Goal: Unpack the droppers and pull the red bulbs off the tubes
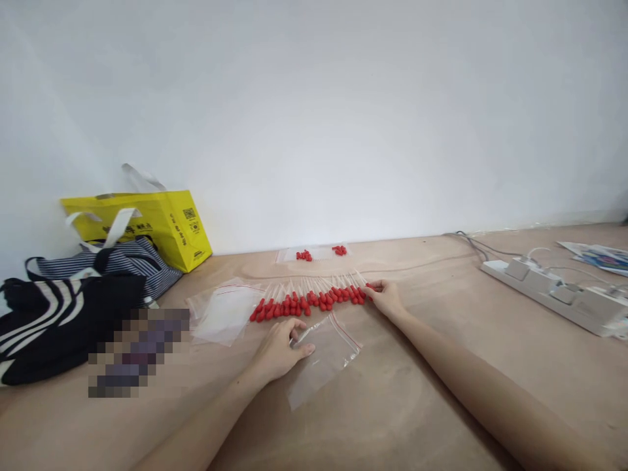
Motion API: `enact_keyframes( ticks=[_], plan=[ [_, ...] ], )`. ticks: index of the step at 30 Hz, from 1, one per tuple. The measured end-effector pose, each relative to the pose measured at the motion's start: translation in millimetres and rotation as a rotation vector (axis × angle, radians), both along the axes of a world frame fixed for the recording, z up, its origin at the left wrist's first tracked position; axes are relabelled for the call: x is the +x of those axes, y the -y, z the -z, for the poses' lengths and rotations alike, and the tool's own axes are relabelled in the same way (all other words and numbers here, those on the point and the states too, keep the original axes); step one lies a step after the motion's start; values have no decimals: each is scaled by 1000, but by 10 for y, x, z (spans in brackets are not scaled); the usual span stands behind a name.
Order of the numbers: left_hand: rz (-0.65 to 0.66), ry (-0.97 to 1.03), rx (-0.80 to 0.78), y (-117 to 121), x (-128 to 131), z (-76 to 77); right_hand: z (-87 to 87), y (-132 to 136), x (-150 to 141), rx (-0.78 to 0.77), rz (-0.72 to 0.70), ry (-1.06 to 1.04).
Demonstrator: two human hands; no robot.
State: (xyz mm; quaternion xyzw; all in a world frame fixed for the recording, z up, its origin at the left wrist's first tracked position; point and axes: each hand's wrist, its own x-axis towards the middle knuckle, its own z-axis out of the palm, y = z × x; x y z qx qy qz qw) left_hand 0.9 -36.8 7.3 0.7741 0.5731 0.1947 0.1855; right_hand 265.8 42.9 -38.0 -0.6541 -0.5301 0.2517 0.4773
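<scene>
On the tabletop [392,399], red-tipped sticks [296,305] touch the right grip [386,297].

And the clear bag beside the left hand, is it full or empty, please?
Empty: nothing shows inside the clear bag, the tabletop is visible through it, and the red-tipped sticks lie beyond it.

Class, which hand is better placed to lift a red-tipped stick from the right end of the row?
Probably the right hand: it is at the red-tipped sticks there, while the left hand is at the clear bag.
</scene>
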Motion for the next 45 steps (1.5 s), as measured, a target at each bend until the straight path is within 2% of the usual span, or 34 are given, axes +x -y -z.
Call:
enact_keyframes(
  ticks=[5, 9, 12, 15, 17, 18, 20, 22, 24, 26, 27, 28, 30, 32, 35, 38, 41, 43, 45],
  plan=[
    [73, 12, 49, 18, 0, 45, -18, -5, -20, -1, 55, 135],
    [40, 242, 94, -30, -26, 35, -29, 29, -3, 13, 73, 224],
    [-106, 446, 169, -157, -197, -101, -22, 49, 12, 27, 87, 272],
    [-428, 536, 340, -331, -559, -265, -6, 66, 30, 48, 100, 301],
    [-672, 408, 388, -429, -843, -324, 5, 76, 37, 61, 94, 314],
    [-753, 309, 373, -463, -970, -333, 9, 80, 38, 67, 89, 319],
    [-840, 99, 276, -490, -1154, -319, 15, 85, 39, 79, 81, 330],
    [-887, -143, 237, -473, -1219, -289, 17, 88, 38, 90, 81, 338],
    [-868, -344, 362, -444, -1188, -262, 17, 90, 38, 97, 84, 343],
    [-716, -458, 526, -441, -1118, -229, 19, 91, 39, 104, 83, 344],
    [-612, -490, 537, -456, -1086, -204, 20, 93, 39, 108, 82, 344],
    [-510, -511, 478, -481, -1062, -169, 21, 96, 39, 113, 82, 344],
    [-359, -528, 244, -548, -1044, -74, 20, 105, 37, 123, 85, 343],
    [-310, -503, 61, -611, -1057, 32, 16, 117, 32, 131, 90, 341],
    [-310, -431, 37, -658, -1096, 132, -1, 136, 21, 142, 101, 334],
    [-328, -350, 141, -652, -1112, 113, -39, 158, 11, 169, 108, 323],
    [-340, -262, 368, -592, -1043, 13, -98, 218, -11, 216, 108, 312],
    [-267, -179, 517, -500, -915, -53, -144, 306, -45, 267, 73, 314],
    [-127, -80, 576, -359, -726, -87, -190, 436, -97, 351, -62, 335]
  ],
)
